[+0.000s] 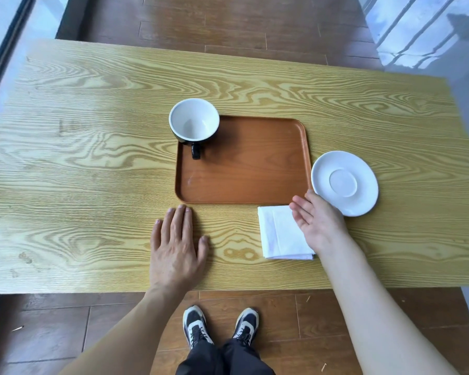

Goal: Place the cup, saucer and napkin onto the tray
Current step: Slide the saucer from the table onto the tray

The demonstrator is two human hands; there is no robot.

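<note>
A brown tray [249,174] lies in the middle of the wooden table. A black cup [194,124] with a white inside stands upright in the tray's far left corner, handle toward me. A white saucer [344,182] rests on the table just right of the tray. A folded white napkin [280,234] lies on the table in front of the tray's near right corner. My right hand [318,221] is open, palm up, over the napkin's right edge and beside the saucer's near rim. My left hand [178,244] lies flat and open on the table in front of the tray's near left corner.
The light wooden table [79,158] spreads wide on both sides of the tray. Its near edge runs just above my feet [220,324] on the brown floor. A window frame stands at the left and a railing at the far right.
</note>
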